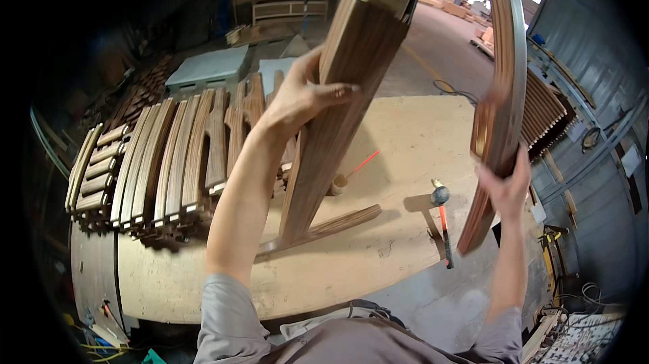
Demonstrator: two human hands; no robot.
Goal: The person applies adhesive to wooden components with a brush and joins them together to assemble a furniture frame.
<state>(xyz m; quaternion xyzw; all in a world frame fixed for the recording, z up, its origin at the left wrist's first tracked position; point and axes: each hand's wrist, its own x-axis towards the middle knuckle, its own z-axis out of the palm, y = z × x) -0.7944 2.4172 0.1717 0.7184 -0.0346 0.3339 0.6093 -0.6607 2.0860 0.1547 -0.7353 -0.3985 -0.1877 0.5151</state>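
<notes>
My left hand (307,97) is closed round a long, thick brown wooden board (351,93), thumb across its face. The board stands tilted above the worktable (405,134), its lower end by a slender wooden slat (345,224); whether they touch I cannot tell. On the right, my right hand (508,181) grips a long curved wooden piece (506,87) near its lower part, fingers mostly hidden behind it. This piece is held up steeply at the table's right side and is slightly blurred. Between the two lies a mallet (443,219) with a dark head and red-and-black handle.
Curved wooden slat assemblies (169,154) crowd the table's left side. A small pot (337,184) with a red stick stands behind the left-hand board. Stacked slatted wood (544,110) sits beyond the right edge. Cables (588,296) and tools lie at lower right.
</notes>
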